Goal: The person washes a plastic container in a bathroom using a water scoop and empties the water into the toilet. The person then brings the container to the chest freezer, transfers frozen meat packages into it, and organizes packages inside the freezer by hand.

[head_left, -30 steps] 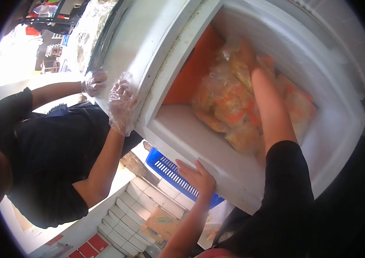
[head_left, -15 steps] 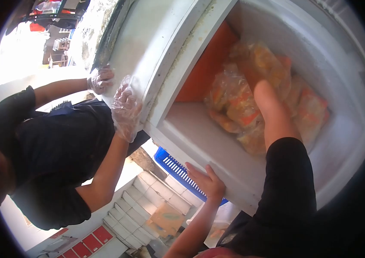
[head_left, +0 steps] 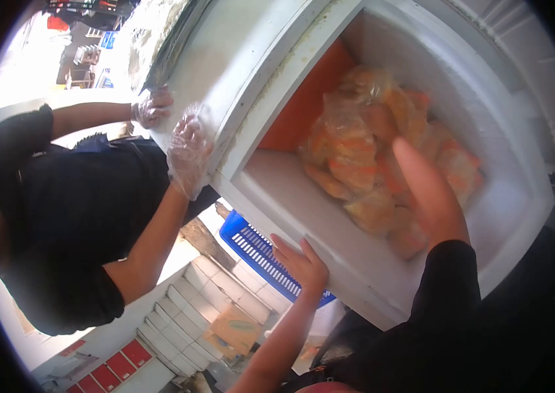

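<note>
Inside the white chest freezer [head_left: 487, 236] lie several clear plastic bags [head_left: 369, 209] with orange and yellow contents that look like frozen food. My right hand [head_left: 382, 123] reaches down among them, its fingers closed on the crumpled plastic of an upper bag [head_left: 346, 108]; the bag partly hides the fingertips. On the freezer's near outer edge rests my left hand [head_left: 305, 267], fingers stretched out and apart, holding nothing. A blue slotted basket [head_left: 258, 255] is just beyond that hand, outside the freezer.
Another person in dark clothes [head_left: 88, 216] stands at the left. That person's hands, in clear plastic gloves [head_left: 189, 154], rest on the freezer's white lid section [head_left: 238, 59]. An orange panel [head_left: 307, 105] lines one inner end. White tiled steps [head_left: 179, 314] and cardboard [head_left: 233, 329] lie below.
My right hand has shifted within the pile, and the upper bag's plastic now bunches up around its fingers. My left hand stays at the edge. The whole view has shifted slightly.
</note>
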Available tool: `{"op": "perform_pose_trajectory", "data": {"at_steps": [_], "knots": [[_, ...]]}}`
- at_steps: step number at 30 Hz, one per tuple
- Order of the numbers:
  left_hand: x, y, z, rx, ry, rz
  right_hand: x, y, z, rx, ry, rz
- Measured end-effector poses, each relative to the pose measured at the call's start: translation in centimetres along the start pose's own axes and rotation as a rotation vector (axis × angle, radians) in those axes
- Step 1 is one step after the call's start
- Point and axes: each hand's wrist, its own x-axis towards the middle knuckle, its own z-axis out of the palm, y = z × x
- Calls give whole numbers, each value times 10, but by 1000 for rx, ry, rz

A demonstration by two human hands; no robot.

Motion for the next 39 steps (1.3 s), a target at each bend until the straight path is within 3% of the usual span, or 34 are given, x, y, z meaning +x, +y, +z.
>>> {"op": "perform_pose_trajectory", "data": {"at_steps": [2,4,7,13,19,22,24,25,27,29,31,35,36,38,39], "knots": [[0,2,-2,-11,11,-14,-35,-21,-47,236,-30,137],[0,-2,0,22,37,15,-81,-11,-41,362,-49,309],[-1,5,-7,-30,-1,-60,-125,-48,-92,351,-67,331],[-6,1,-10,-20,26,-49,-186,-79,-155,568,150,363],[-6,3,-16,-9,15,-69,-250,-124,-225,728,111,496],[-5,2,-13,-60,20,-69,-271,-173,-266,901,237,598],[-6,2,-13,-53,61,-51,-280,-202,-286,1280,460,640],[-7,2,-13,-59,59,-65,-286,-209,-295,1272,447,637],[-6,-1,-10,-52,65,-70,-300,-225,-312,1342,386,306],[-8,-8,-7,-55,106,-69,-304,-254,-338,1313,322,261],[-5,-8,-13,-181,44,-59,-313,-274,-349,1474,278,35],[-27,-66,-27,-575,-14,8,-329,-331,-359,1570,206,-63],[-31,-87,-32,-739,-61,70,-334,-339,-351,1604,104,-290],[-41,-131,-48,-1055,-179,225,-347,-362,-339,1630,14,-521],[-64,-159,-83,-619,-201,157,-361,-382,-336,1594,-68,-336]]}}
